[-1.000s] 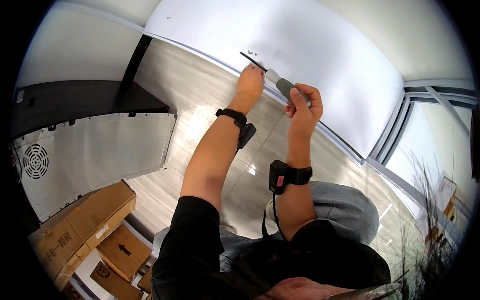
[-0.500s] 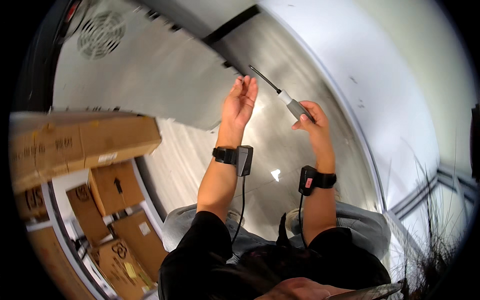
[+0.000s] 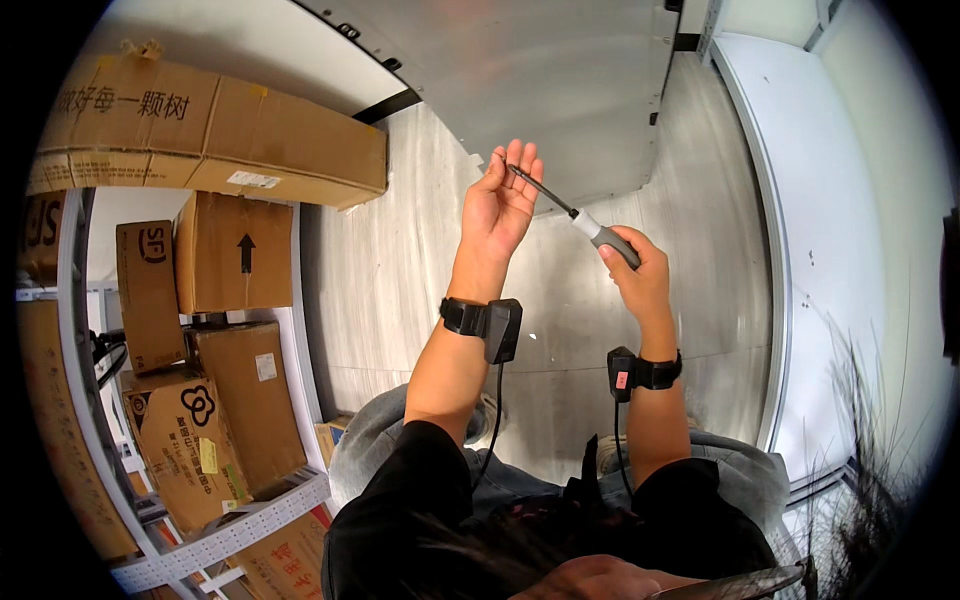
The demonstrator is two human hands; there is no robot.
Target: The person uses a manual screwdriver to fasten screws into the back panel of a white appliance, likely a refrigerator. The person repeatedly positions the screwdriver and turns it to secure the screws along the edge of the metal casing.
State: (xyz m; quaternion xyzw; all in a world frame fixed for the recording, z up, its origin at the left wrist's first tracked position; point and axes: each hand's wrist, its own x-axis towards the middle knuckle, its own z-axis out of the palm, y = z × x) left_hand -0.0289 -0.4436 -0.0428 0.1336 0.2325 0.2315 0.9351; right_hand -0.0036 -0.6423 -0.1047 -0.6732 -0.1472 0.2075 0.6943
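Note:
My right hand (image 3: 638,268) is closed around the grey handle of a screwdriver (image 3: 588,222) with a white collar and a dark shaft. The shaft slants up and left, and its tip is at the fingers of my left hand (image 3: 503,205). My left palm faces up with most fingers stretched out. Between thumb and forefinger is a tiny dark piece, too small to name. A large grey metal panel (image 3: 560,90) of a cabinet-like unit stands just beyond both hands; neither hand visibly touches it.
At left, a long cardboard box (image 3: 290,150) lies above a metal shelf rack (image 3: 235,520) filled with cardboard cartons (image 3: 235,255). A white ledge (image 3: 800,230) runs along the right. Grey wood-look floor (image 3: 360,290) lies below. Cables hang from both wrist devices.
The view has turned, so the metal panel now stands straight ahead and the boxes show more fully. The screwdriver tip has come down from beyond my left fingertips to the fingers themselves.

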